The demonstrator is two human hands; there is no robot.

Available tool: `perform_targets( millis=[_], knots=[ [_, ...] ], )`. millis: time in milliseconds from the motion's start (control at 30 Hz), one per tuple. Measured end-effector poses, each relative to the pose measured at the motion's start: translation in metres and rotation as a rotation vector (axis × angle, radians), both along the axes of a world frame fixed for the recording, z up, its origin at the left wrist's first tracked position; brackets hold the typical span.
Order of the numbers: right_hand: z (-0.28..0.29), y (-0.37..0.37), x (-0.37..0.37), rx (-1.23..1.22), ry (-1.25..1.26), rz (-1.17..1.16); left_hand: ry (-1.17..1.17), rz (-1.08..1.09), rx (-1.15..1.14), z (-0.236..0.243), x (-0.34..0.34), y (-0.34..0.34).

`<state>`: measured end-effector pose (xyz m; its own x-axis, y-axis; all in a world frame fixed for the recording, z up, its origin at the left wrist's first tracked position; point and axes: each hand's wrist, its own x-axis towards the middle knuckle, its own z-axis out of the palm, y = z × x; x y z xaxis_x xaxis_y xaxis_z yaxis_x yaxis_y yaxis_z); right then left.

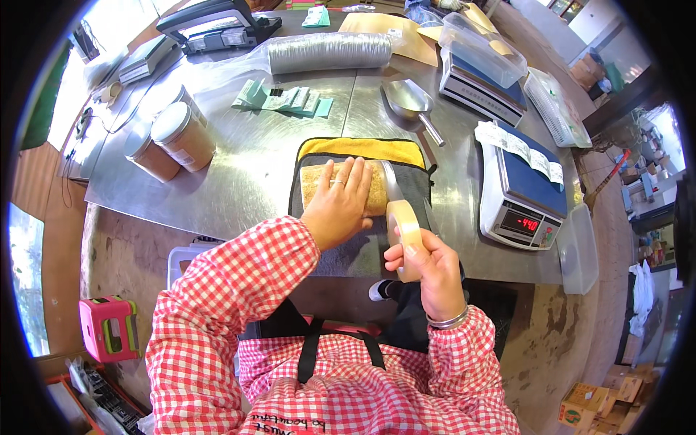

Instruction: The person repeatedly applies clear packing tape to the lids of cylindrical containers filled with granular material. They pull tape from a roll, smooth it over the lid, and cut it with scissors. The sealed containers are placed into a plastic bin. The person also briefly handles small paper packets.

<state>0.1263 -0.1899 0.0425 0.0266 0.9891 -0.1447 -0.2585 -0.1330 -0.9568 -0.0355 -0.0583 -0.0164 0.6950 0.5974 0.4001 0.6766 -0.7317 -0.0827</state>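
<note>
Packet (377, 190) of tan granular stuff lies flat on a grey mat (413, 190) with a yellow back edge, on the steel table (254, 167), straight in front of the person. Left hand (338, 205) is spread open, palm down, pressing on top of packet and covering most of its middle; only the left and right ends show. Packet looks rectangular, clear wrap, sandy-brown fill, lying long side left to right.

Right hand (433, 272) sits nearer the body, just right of the left hand, closed around a roll of clear tape (404, 230). Roll is held upright on edge, thumb on its face. A strip of tape (391, 187) runs from the roll up across the right end of packet, touching it, just beside the left hand's fingertips.

Nearby: metal scoop (413, 104) behind the mat; digital scale (523, 194) with blue top and lit red display to the right; second scale (480, 85) further back with a clear plastic tub (482, 49) on it; two lidded jars (170, 141) of tan powder lying on the left; green slips with a binder clip (284, 99); stack of silver lids (330, 51) in a sleeve at the back. Pink stool (109, 328) on the floor at lower left.
</note>
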Motion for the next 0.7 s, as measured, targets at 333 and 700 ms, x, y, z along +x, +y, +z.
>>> perform_targets(
  millis=[333, 700],
  knots=[
    [-0.013, 0.009, -0.009, -0.081, -0.093, -0.079, -0.013, 0.017, -0.143, 0.004, 0.004, 0.033],
    [-0.047, 0.02, -0.01, -0.122, -0.081, -0.113, 0.131, 0.005, -0.747, 0.024, 0.009, 0.101]
  ],
)
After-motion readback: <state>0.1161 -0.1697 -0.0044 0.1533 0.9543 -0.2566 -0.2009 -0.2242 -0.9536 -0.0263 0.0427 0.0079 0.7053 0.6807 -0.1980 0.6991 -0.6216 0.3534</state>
